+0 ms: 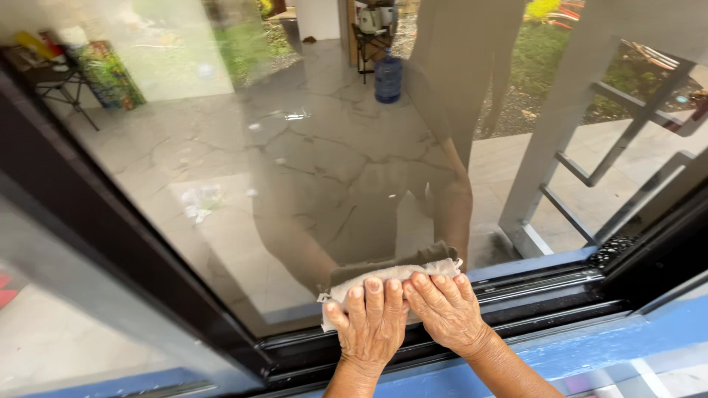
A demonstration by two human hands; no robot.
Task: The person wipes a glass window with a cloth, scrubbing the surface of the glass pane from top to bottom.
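Observation:
My left hand (371, 324) and my right hand (445, 309) lie side by side, both pressing a folded white cloth (413, 271) flat against the bottom of a glass window pane (317, 147). Their fingers are spread over the cloth, the right fingertips overlapping the left hand's edge. The cloth sits just above the black lower window frame (531, 295). A reflection of my arms and body shows in the glass above the hands.
A black frame bar (96, 221) runs diagonally on the left. A blue sill (590, 346) lies below the frame. Through the glass I see a tiled patio, a blue water jug (388, 77), a folding table (55, 81) and a white post (560, 125).

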